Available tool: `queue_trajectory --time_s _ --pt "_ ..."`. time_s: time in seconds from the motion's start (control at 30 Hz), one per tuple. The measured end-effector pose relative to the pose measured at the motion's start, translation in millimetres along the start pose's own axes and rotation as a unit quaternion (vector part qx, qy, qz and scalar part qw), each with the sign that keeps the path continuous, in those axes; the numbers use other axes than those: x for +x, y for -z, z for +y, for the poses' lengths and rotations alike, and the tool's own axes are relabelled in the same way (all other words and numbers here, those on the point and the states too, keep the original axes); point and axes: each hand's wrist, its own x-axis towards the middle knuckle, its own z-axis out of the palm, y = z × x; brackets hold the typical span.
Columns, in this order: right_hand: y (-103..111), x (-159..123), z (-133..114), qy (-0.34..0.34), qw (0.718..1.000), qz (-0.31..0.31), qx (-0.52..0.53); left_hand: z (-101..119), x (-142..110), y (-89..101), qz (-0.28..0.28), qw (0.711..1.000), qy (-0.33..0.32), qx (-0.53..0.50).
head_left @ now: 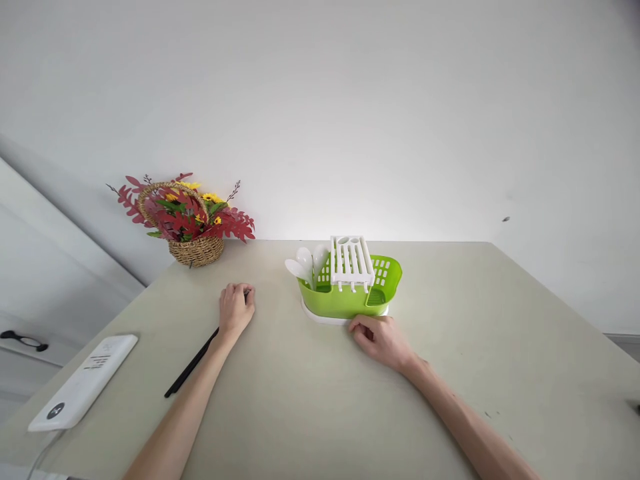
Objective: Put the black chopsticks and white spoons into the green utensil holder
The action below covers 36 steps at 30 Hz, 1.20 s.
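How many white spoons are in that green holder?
3: left spoon, middle spoon and right spoon, fanned out at the left of the holder. More may be hidden.

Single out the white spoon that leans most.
The leftmost spoon: it tilts out beyond the green caddy, while the other two stand more upright.

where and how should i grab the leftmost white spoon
Probably pinch the leftmost white spoon by its bowl, from above left: it leans out that way past the green caddy, bowl uppermost, with its lower end down in the caddy and the white slatted rack on the other side.
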Motion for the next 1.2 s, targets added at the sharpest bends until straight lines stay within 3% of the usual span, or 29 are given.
queue_trajectory --time_s 0.13,0.23,0.37,0.43,0.5,0.67,0.83,1.0,1.2 --pt "0.9 0.7 -1.4 0.004 1.0 0.003 0.005 6.1 -5.8 5.4 0.023 1.0 -0.006 0.013" --pt "0.9 1.0 -1.7 0.006 1.0 0.007 0.006 24.5 -9.5 14.4 0.085 0.995 -0.043 -0.015" --pt "0.5 1.4 -1.9 0.011 1.0 0.007 0.014 65.9 -3.0 32.0 0.15 0.966 -0.059 -0.204" --pt "0.5 1.6 -2.1 0.013 1.0 0.009 0.015 88.2 4.7 43.4 0.144 0.945 -0.045 -0.289" --pt "0.6 1.8 -2.4 0.015 1.0 0.011 0.013 108.8 12.9 55.3 0.114 0.939 -0.088 -0.314" --pt "0.8 2.7 -2.9 0.024 1.0 0.013 0.013 151.1 25.7 75.0 0.082 0.958 -0.191 -0.199" --pt "1.4 3.9 -4.3 0.027 0.999 0.022 0.009 181.3 29.4 75.5 0.031 0.967 -0.222 -0.116" --pt "3.5 5.8 -8.2 0.019 1.0 0.02 0.009 193.9 32.6 72.8 0.017 0.974 -0.215 -0.07" --pt "6.3 7.7 -11.1 0.017 1.0 0.021 0.004 194.2 37.2 70.2 -0.005 0.976 -0.207 -0.072"
